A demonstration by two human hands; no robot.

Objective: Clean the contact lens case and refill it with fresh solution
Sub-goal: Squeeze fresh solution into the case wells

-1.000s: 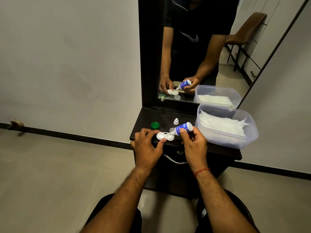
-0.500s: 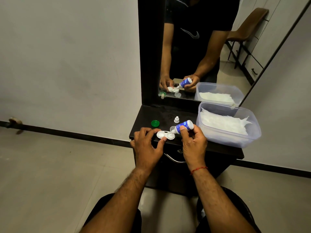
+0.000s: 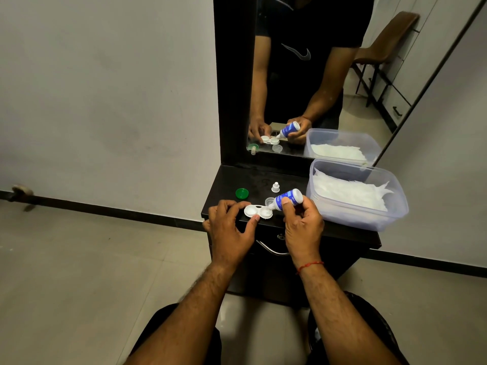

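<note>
Nearest the camera, two bare forearms reach forward over dark trousers toward a dark counter (image 3: 342, 233) with a curved metal drawer handle (image 3: 271, 249) on its front. The right wrist carries a red thread band (image 3: 309, 266).

The left hand (image 3: 229, 230) rests at the counter's front edge, thumb and fingers curled around the left end of the white contact lens case (image 3: 257, 211), pinching it steady. The case lies flat on the counter with both round wells uncovered and facing up.

The right hand (image 3: 303, 225) is closed around a small blue-and-white solution bottle (image 3: 287, 198), tilted with its nozzle pointing down and left, the tip right at the edge of the case's right well. Whether liquid is coming out cannot be made out.

Just behind the case, touching the bottle's nozzle end in this view, sits a clear round lid (image 3: 269, 201). Farther back are a green lid (image 3: 242, 193) to the left and a small white bottle cap (image 3: 275, 187), standing upright, near the middle. On the counter's right side is a translucent plastic tub (image 3: 395, 206) holding white tissues (image 3: 350, 192).

Behind all this, a mirror (image 3: 311, 75) in a dark frame reflects the hands, case, bottle and tub, with a brown chair (image 3: 384, 40) visible in the reflection.
</note>
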